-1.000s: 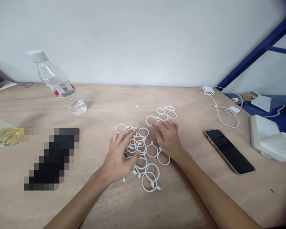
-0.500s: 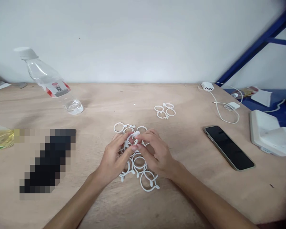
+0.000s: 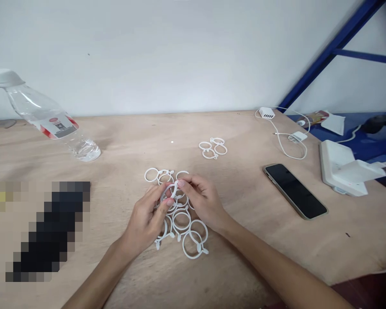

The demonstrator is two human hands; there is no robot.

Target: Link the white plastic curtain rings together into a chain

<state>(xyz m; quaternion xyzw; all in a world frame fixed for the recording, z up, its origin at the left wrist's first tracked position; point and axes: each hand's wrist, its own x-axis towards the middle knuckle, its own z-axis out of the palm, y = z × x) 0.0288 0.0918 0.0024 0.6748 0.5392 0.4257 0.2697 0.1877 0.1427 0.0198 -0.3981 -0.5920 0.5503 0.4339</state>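
Observation:
A white ring (image 3: pixel 174 190) is held above a pile of similar white rings (image 3: pixel 182 220) on the wooden table. My left hand (image 3: pixel 150 212) pinches its left side between thumb and fingers. At the ring's top, my right hand (image 3: pixel 202 198) grips the small clip part with thumb and forefinger. Both hands cover part of the pile. Farther back and to the right lies a small group of white rings (image 3: pixel 221 149).
A clear bottle (image 3: pixel 59 124) stands at the left, near a pixelated dark object (image 3: pixel 51 231). On the right of the table (image 3: pixel 244 257) are a phone (image 3: pixel 295 191), a white charging device (image 3: pixel 347 169), and a white adapter with cable (image 3: pixel 266 113).
The view has shifted, so the table items sit farther left. My right thumb and forefinger have moved onto the held ring's clip, and the ring has turned between my hands.

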